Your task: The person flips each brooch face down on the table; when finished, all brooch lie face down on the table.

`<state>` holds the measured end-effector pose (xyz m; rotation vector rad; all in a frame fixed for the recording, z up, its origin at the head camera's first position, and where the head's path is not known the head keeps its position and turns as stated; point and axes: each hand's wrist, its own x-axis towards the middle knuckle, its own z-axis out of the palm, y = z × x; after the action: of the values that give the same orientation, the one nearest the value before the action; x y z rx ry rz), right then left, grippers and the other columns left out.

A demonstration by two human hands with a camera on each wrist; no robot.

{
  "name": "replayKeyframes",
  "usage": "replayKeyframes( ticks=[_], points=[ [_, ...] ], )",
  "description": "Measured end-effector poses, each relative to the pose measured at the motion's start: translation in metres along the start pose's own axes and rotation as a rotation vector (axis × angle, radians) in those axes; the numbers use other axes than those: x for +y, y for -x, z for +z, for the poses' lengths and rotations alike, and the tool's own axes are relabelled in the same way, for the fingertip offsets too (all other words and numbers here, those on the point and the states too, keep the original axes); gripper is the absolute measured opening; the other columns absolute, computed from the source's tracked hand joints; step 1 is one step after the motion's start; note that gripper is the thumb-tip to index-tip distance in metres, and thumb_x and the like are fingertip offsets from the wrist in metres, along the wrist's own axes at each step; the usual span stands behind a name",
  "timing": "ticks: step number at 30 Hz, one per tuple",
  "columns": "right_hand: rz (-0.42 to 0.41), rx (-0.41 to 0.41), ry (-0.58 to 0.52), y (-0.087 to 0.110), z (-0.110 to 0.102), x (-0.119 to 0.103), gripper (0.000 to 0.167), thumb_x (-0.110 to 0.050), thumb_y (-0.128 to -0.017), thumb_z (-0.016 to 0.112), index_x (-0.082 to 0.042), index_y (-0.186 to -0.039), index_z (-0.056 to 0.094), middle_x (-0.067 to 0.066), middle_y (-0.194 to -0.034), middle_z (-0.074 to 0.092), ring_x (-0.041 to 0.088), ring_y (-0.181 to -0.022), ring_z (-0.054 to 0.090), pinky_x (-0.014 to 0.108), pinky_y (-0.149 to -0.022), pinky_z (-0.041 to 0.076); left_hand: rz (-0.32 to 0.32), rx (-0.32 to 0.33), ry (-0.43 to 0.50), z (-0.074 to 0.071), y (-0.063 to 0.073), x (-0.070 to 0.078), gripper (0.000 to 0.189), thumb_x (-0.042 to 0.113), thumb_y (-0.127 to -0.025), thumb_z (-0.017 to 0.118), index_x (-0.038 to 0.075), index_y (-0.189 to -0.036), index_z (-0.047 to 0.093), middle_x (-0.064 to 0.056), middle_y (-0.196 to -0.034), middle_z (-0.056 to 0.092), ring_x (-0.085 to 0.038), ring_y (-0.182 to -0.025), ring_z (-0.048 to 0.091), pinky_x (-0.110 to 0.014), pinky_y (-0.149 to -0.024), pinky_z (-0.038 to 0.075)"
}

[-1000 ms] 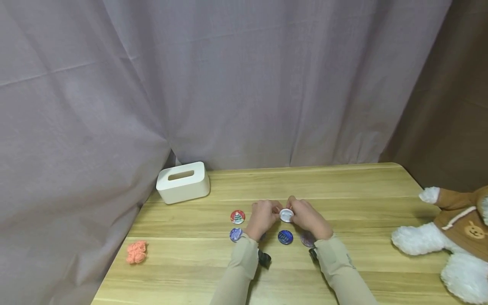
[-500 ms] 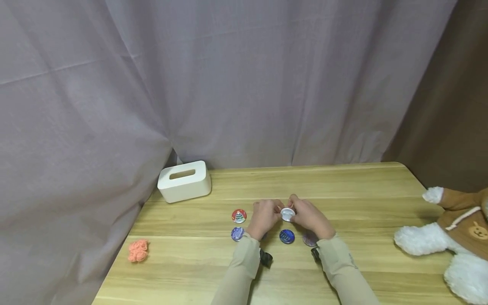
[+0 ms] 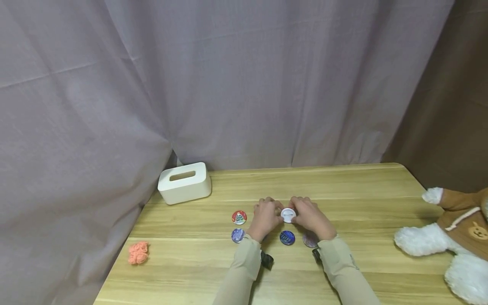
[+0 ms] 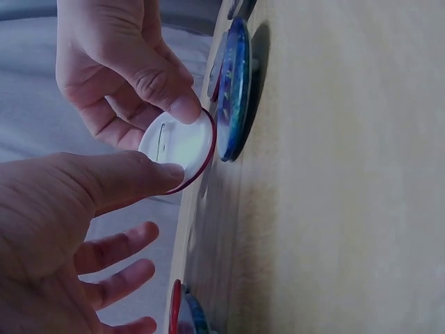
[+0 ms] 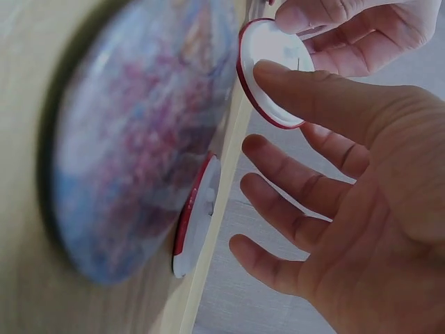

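Note:
Both hands pinch one round pin badge (image 3: 288, 215), its white back and clasp facing up toward the head camera and its rim red in the wrist views. My left hand (image 3: 264, 218) holds the left edge, thumb (image 4: 163, 175) flat across the back, other fingers spread. On the opposite edge, my right hand (image 3: 310, 218) pinches with thumb (image 5: 278, 75) and forefinger, the remaining fingers loosely extended. Nearer me lie a dark blue badge (image 3: 287, 237) and a pinkish-purple badge (image 3: 310, 240), the latter partly hidden by the right wrist. The held badge's printed front is hidden.
Left of the hands lie a red badge with a tree (image 3: 239, 217) and a violet-blue badge (image 3: 238, 235). A coral scrunchie-like item (image 3: 138, 253) sits further left. A white tissue box (image 3: 184, 186) stands at the back left, a plush toy (image 3: 453, 228) at the right edge.
The held badge has tilted so its white back faces the head camera more fully. Left fingers have lifted and spread slightly; both hands stay in nearly the same place.

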<state>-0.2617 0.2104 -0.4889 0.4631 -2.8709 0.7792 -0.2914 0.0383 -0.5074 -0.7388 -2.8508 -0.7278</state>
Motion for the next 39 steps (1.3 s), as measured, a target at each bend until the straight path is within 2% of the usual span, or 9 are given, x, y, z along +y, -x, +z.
replayKeyframes(
  ticks=[3, 10, 25, 31, 39],
  points=[
    [0.0, 0.008, 0.02, 0.0006, 0.0004, 0.0005, 0.031, 0.001, -0.071, 0.082, -0.008, -0.089, 0.06, 0.003, -0.08, 0.057, 0.024, -0.079, 0.049, 0.044, -0.069, 0.04, -0.015, -0.022, -0.026, 0.0008, -0.0001, 0.0013, 0.028, 0.026, -0.077, 0.088, 0.02, -0.102, 0.078, -0.007, -0.119, 0.067, -0.026, -0.106, 0.056, -0.038, -0.081, 0.041],
    [0.017, 0.005, 0.036, 0.0002, 0.0028, 0.0016, 0.03, 0.0, -0.071, 0.083, -0.008, -0.09, 0.061, 0.003, -0.082, 0.058, 0.025, -0.08, 0.049, 0.045, -0.071, 0.04, -0.034, -0.037, -0.036, 0.0001, 0.0003, 0.0039, 0.03, 0.029, -0.076, 0.088, 0.022, -0.103, 0.077, -0.009, -0.125, 0.064, -0.029, -0.113, 0.053, -0.043, -0.084, 0.043],
    [0.06, -0.052, 0.071, 0.0002, 0.0036, 0.0, 0.03, -0.005, -0.075, 0.084, -0.004, -0.1, 0.069, 0.004, -0.089, 0.06, 0.027, -0.087, 0.05, 0.048, -0.076, 0.04, -0.023, -0.063, -0.049, -0.0005, 0.0029, 0.0026, 0.034, 0.029, -0.079, 0.085, 0.018, -0.11, 0.077, -0.009, -0.125, 0.063, -0.029, -0.111, 0.051, -0.042, -0.084, 0.04],
    [0.076, -0.07, 0.068, 0.0011, 0.0052, -0.0008, 0.027, -0.006, -0.079, 0.081, -0.004, -0.105, 0.07, 0.008, -0.095, 0.06, 0.035, -0.1, 0.05, 0.057, -0.085, 0.039, -0.018, -0.078, -0.069, -0.0005, 0.0049, 0.0035, 0.036, 0.03, -0.082, 0.083, 0.017, -0.115, 0.076, -0.009, -0.127, 0.063, -0.03, -0.112, 0.052, -0.042, -0.082, 0.038],
    [0.073, -0.088, 0.127, 0.0029, 0.0057, -0.0031, 0.029, -0.008, -0.084, 0.078, -0.002, -0.111, 0.071, 0.016, -0.109, 0.06, 0.049, -0.12, 0.044, 0.07, -0.094, 0.035, -0.008, -0.081, -0.102, 0.0003, 0.0049, 0.0045, 0.029, 0.03, -0.084, 0.082, 0.018, -0.11, 0.077, -0.011, -0.13, 0.064, -0.038, -0.122, 0.05, -0.052, -0.089, 0.039]
  ],
)
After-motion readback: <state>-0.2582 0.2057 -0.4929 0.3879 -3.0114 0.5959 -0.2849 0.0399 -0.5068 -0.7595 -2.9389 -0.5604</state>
